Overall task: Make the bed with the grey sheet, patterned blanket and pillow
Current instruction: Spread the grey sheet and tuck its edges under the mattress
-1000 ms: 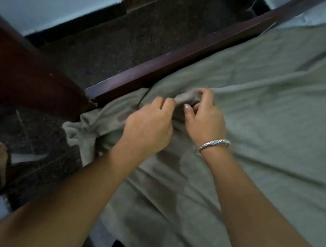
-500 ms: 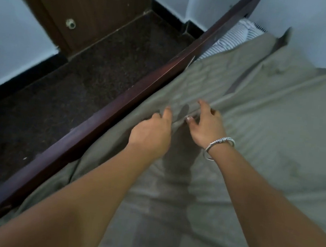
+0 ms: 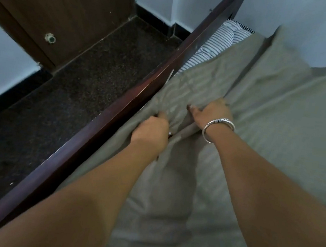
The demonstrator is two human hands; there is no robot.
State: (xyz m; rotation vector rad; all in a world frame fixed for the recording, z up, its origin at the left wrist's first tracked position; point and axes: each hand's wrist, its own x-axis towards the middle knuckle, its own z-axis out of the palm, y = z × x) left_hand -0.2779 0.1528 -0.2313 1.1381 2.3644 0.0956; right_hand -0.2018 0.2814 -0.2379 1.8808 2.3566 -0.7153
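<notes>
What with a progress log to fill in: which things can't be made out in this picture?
Head view:
Right hand fingers: hidden in a fold of the grey sheet.
Left hand fingertips: behind its own knuckles.
Striped fabric: mostly covered by the sheet; mattress or pillow, unclear.
Patterned blanket: nowhere in frame.

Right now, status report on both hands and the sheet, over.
Left hand gripping grey sheet beside wooden side rail. Right hand gripping a fold. Striped mattress exposed at far corner.
</notes>
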